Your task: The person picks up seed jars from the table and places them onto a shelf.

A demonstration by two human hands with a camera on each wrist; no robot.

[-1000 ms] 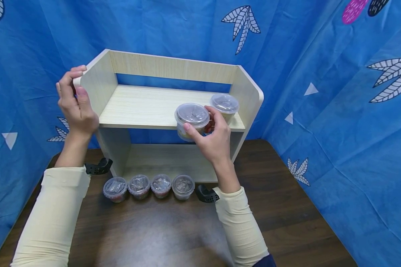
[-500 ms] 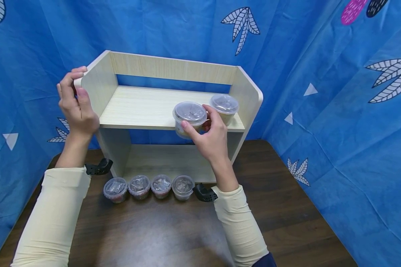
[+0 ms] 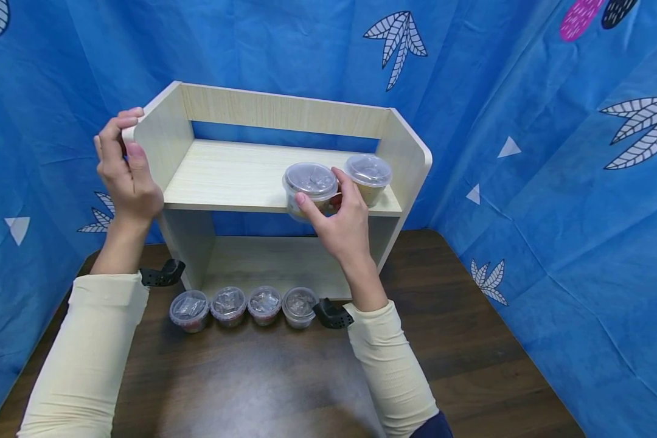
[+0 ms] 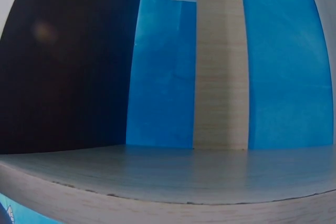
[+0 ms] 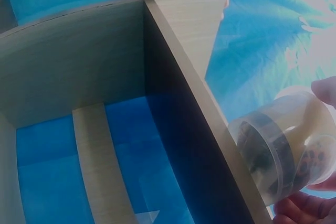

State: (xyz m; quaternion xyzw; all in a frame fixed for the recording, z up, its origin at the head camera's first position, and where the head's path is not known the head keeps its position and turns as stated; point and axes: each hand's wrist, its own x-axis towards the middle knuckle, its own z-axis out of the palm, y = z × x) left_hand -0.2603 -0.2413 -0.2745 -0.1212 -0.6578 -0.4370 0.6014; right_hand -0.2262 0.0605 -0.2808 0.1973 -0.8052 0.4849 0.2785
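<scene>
My right hand (image 3: 344, 225) holds a clear plastic tub (image 3: 310, 181) with a transparent lid, thumb on the near side and fingers round the far right. The tub is upright at the front edge of the upper board of a pale wooden shelf (image 3: 241, 170). In the right wrist view the tub (image 5: 294, 140) overlaps the board's edge; whether they touch I cannot tell. Just right of it, a similar lidded tub (image 3: 369, 173) stands on the upper board. My left hand (image 3: 128, 170) grips the front edge of the shelf's left side panel (image 3: 161, 137).
Several smaller lidded tubs (image 3: 264, 304) line up on the dark wooden table (image 3: 252, 377) before the shelf's lower board (image 3: 274, 261). A blue patterned curtain (image 3: 285, 48) hangs behind and to both sides. A black wrist-camera mount (image 3: 333, 314) sits near the rightmost small tub.
My right hand has carried the tub slightly up and left, closer over the upper board's front edge. My left hand stays on the side panel.
</scene>
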